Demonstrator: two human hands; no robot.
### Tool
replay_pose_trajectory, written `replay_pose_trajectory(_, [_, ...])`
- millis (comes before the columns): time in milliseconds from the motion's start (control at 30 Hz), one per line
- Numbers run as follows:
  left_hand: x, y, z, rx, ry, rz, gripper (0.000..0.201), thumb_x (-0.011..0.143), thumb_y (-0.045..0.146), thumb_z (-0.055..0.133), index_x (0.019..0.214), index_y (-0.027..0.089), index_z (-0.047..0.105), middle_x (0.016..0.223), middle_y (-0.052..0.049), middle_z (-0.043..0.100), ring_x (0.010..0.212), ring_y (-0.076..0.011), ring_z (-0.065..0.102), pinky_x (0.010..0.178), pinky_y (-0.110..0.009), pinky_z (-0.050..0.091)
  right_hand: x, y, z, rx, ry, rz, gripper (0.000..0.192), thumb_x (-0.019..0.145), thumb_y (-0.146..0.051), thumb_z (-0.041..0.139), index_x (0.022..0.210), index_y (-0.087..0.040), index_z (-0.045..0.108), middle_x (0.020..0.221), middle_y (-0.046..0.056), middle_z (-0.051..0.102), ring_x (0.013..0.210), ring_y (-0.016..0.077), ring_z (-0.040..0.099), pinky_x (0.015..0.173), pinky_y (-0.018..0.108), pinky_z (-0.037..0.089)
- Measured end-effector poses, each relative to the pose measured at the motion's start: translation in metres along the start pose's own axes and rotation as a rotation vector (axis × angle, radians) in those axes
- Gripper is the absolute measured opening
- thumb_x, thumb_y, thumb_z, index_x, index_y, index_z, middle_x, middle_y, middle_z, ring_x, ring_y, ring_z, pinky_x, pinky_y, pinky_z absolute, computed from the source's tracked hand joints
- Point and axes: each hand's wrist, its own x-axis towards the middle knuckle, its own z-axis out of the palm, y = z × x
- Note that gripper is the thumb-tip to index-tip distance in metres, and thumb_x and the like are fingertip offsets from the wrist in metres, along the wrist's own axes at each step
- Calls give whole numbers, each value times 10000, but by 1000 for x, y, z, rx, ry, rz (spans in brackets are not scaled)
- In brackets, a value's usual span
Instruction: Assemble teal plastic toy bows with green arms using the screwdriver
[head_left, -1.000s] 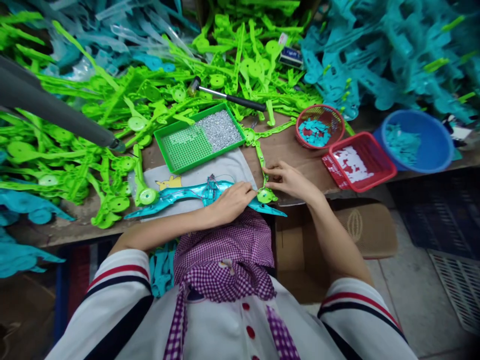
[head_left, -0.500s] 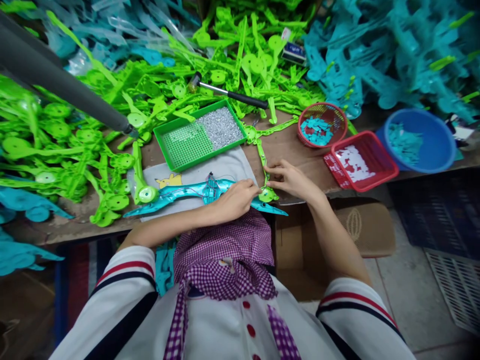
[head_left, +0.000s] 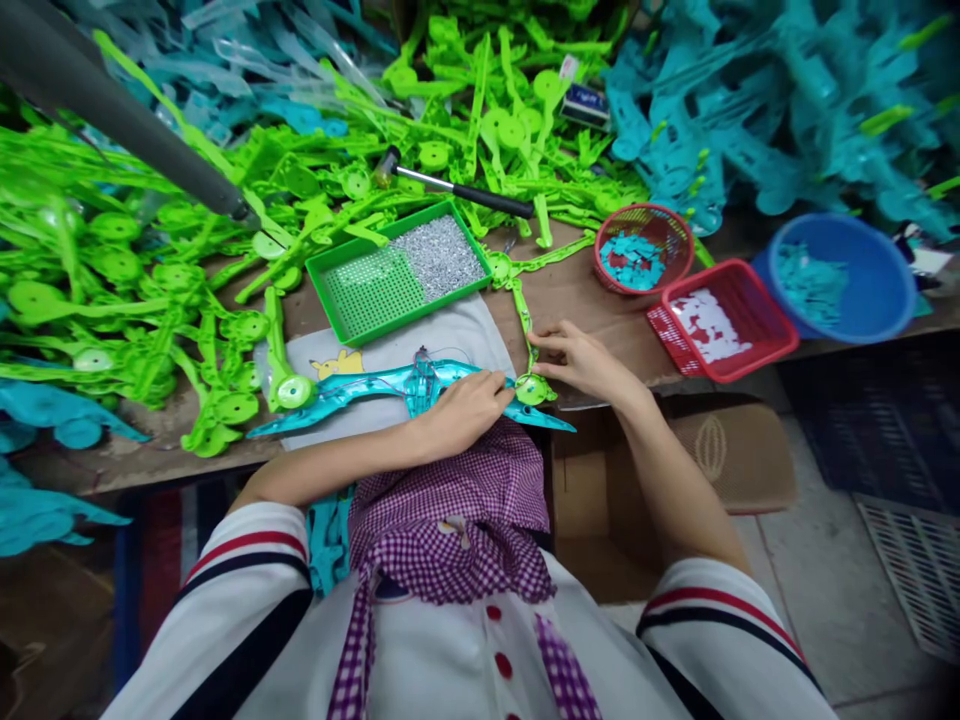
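- Left hand [head_left: 459, 408] lies on the teal bow-shaped plastic part [head_left: 405, 385], fingers curled down and pressing its right half near the front edge of the workbench [head_left: 585, 290]; can't tell if they wrap under it.
- Right hand [head_left: 583, 360] has its fingertips pinched at the green disc piece [head_left: 531, 390], which sits on the teal part's right end, just beside the left hand's fingertips.
- A thin green arm [head_left: 521, 310] runs from that disc up toward the tray.
- Progress, judged: a green disc [head_left: 294, 391] already sits at the left end of the teal part; the right disc is being seated now, so one unit looks near done. Large heaps of loose parts remain.
- The teal part rests on a white cloth [head_left: 450, 340] with a yellow cartoon print.
- Green tray [head_left: 397, 268]: two zones, left a bare green grid, right filled with small silvery bits, likely fasteners; too small to tell.
- Round red basket [head_left: 642, 250]: teal plastic scraps, partly full.
- Square red basket [head_left: 721, 320]: white flakes, shallow layer.
- Blue bowl [head_left: 840, 280]: teal scraps, under half full.
- Hammer [head_left: 450, 187] lies on the green parts pile [head_left: 150, 280] behind the tray; teal parts pile [head_left: 787, 110] is at the far right.
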Motion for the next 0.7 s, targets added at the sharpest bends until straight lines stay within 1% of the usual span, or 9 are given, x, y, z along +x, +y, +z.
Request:
replay_pose_trajectory(67, [-2,-1,4,-33,25,-16,332,960,40,393,1187,115,624,1086,-130,596,982,-229,566,843,-351,487,-1,-1,0,-8,8,-2,503,882,-351,686,1374,-271,626,1299,106,606,1193,286,620,1063,474,501])
replay_pose_trajectory(200, [0,-5,9,-101,45,-51,355,951,42,388,1180,125,646,1072,-123,590,964,-217,568,829,-336,489,-2,0,1,-11,13,-7,504,886,-355,681,1380,-276,620,1300,106,604,1166,279,634,1046,469,514])
replay_pose_trajectory(400, [8,-13,4,-225,25,-50,368,920,53,413,1156,144,680,1027,-99,595,874,-190,581,794,-315,485,-3,6,6,-2,31,-42,535,910,-366,646,1433,-293,562,1320,108,595,1224,279,610,1080,492,491])
replay_pose_trajectory(500, [9,-16,5,-263,60,-43,358,924,70,423,1146,153,690,1020,-91,599,859,-183,580,801,-309,485,-4,11,6,25,56,-66,536,907,-376,647,1432,-314,559,1346,98,595,1247,278,598,1089,508,485])
replay_pose_trajectory(567, [8,-16,8,-277,89,-39,353,928,75,427,1140,159,697,1000,-86,598,846,-179,579,797,-306,486,-10,10,4,63,71,-60,564,901,-383,653,1448,-309,539,1356,95,604,1202,270,622,1039,494,523])
replay_pose_trajectory(633, [8,-17,9,-283,103,-37,351,932,72,428,1135,157,701,982,-84,596,843,-178,580,792,-301,486,-20,1,1,97,145,-28,555,920,-383,627,1458,-298,527,1329,91,631,1110,252,659,964,465,564])
replay_pose_trajectory(700, [8,-16,10,-280,105,-38,346,940,72,424,1128,150,704,971,-86,595,845,-179,581,785,-298,485,-34,-14,4,101,262,-19,461,959,-371,569,1414,-293,576,1278,83,667,1080,237,668,958,448,562])
